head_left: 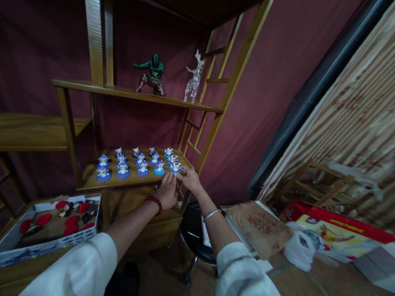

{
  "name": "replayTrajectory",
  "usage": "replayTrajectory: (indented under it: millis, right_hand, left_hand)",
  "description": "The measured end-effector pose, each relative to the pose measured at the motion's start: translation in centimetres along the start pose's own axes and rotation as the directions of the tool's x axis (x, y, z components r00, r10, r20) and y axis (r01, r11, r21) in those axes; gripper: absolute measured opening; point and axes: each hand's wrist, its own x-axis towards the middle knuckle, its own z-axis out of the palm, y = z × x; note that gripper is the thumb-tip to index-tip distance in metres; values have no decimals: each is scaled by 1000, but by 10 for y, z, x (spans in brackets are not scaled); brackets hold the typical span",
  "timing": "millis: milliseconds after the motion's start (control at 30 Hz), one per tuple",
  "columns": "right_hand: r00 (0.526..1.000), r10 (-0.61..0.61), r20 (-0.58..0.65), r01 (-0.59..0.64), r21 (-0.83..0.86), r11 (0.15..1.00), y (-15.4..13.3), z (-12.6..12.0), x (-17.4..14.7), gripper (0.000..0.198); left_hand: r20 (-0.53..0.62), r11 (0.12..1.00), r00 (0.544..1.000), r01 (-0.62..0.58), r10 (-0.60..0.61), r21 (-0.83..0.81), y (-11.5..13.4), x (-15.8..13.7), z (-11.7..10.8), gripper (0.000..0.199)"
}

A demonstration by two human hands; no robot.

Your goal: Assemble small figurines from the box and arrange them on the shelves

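Note:
Several small figurines on blue bases [143, 168] stand in rows on the lower wooden shelf [91, 183]. My right hand [190, 179] reaches to the shelf's front right corner, its fingertips touching the nearest figurine [175, 167] there. My left hand [167, 191] rests against the shelf's front edge just beside the right hand, fingers extended, holding nothing that I can see. A red bead bracelet circles my left wrist, a silver one my right.
The upper shelf [119, 92] carries a green crouching figure [152, 74] and a clear deer figure [194, 79]. A white box [9, 246] with red-based figurines sits at lower left. A black stool [194, 234], a brown bag [258, 226] and red boxes [343, 227] lie to the right.

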Motion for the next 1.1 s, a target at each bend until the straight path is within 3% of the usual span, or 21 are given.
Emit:
replayTrajectory:
  millis: [267,500,700,1100]
  right_hand:
    - [998,18,67,-21,41,999,2,-2,3,32]
    - [991,7,136,-19,86,996,-1,-9,3,34]
    - [976,123,182,-152,155,976,-5,-13,8,38]
    - [928,312,205,-362,295,884,-4,-14,26,60]
  left_hand:
    - [23,1000,1000,19,-19,-12,3,0,-5,70]
    - [69,982,997,-32,19,187,-3,0,-4,68]
    - [188,908,981,-38,-45,417,7,0,-11,67]
    - [240,870,968,-49,-81,491,14,0,-14,73]
